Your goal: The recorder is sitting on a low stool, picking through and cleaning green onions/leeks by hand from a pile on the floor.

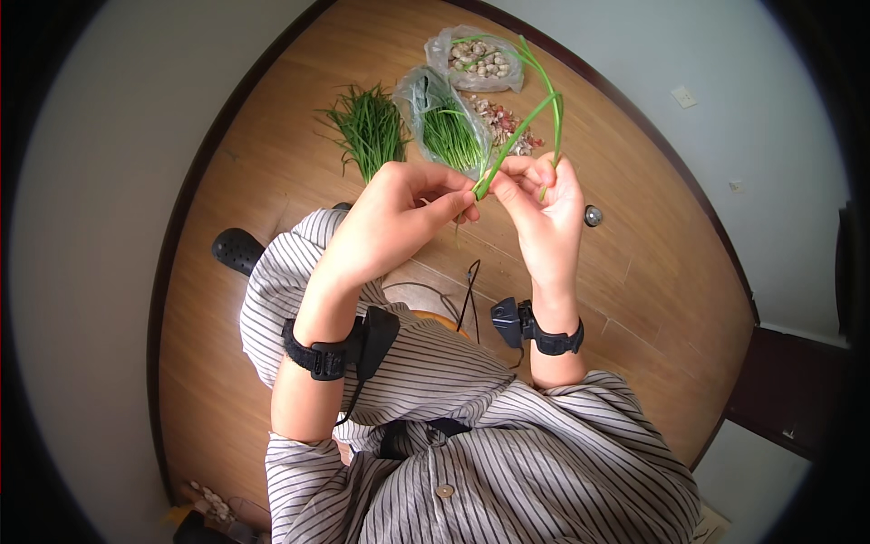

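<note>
My left hand [401,217] pinches the base of a few long green stalks [520,132], likely chives, between thumb and fingertips. My right hand [550,211] meets it there, its thumb and forefinger at the same stalk ends. The stalks rise past my right hand, and one bends over and comes down along its curled fingers. Beyond my hands, a clear plastic bag [414,85] lies on the floor with a bundle of thin green chives [452,136] inside. Left of that bag rests a loose pile of green chives [370,132].
Garlic bulbs [486,61] fill another plastic bag [442,47] farther back. Garlic skins [510,126] are scattered on the wooden floor [652,272]. A small round object [593,215] sits right of my right hand. A black cable [469,299] hangs below my hands, near a black clog [236,250].
</note>
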{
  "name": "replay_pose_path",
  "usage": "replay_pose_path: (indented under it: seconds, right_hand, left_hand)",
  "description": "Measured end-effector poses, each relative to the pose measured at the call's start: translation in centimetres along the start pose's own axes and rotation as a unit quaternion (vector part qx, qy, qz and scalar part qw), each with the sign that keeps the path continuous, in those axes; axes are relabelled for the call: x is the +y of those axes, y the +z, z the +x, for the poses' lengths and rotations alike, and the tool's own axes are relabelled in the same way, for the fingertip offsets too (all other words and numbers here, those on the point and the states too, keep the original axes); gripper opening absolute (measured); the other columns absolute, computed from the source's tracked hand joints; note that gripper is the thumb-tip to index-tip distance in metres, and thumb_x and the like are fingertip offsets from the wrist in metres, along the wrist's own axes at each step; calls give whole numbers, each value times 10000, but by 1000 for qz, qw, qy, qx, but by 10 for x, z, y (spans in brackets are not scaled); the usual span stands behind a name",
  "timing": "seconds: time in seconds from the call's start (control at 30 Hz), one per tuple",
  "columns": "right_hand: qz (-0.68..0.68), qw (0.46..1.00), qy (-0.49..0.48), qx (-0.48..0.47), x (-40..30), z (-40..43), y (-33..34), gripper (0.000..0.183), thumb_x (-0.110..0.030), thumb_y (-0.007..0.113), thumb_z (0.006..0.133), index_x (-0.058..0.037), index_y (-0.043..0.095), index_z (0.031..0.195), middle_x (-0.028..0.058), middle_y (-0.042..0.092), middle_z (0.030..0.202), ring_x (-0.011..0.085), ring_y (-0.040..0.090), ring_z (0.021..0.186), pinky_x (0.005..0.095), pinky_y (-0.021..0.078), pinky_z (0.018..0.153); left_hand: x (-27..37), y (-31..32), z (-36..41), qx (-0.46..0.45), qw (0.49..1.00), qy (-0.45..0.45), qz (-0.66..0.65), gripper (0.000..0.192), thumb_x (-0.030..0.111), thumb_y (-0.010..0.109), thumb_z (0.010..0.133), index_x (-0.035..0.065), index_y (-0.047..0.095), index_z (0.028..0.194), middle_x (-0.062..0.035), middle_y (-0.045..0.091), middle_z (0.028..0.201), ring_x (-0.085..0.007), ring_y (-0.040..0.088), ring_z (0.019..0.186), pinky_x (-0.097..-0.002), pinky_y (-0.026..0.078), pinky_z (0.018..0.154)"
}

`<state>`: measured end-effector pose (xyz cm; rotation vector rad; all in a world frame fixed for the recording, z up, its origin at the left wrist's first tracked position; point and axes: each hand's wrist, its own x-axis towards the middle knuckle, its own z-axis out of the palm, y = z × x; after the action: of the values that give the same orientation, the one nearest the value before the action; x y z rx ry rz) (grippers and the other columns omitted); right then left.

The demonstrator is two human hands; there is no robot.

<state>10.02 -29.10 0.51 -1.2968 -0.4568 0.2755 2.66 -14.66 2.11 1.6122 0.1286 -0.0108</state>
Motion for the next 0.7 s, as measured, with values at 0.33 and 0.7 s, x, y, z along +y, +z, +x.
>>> replay_pose_path:
  seconds: [0.33, 0.7]
  right_hand:
    - [-7, 999, -30, 33, -2, 9, -20, 293, 23, 554, 810, -87, 290, 748, 136, 598, 826, 141, 580, 736, 251, 473, 686]
    - [-77, 989, -47, 114, 8, 32, -64, 284, 10, 589, 791, -88, 331, 721, 120, 607, 784, 126, 571, 656, 244, 469, 626]
  left_hand:
    - [2, -2, -1, -20, 1000, -17, 1, 156, 90, 523, 852, -46, 595, 876, -34, 617, 758, -75, 556, 731, -214, 443, 710]
    - [4, -3, -1, -7, 999, -21, -29, 152, 76, 518, 852, -53, 592, 886, -40, 616, 767, -88, 562, 725, -219, 447, 709]
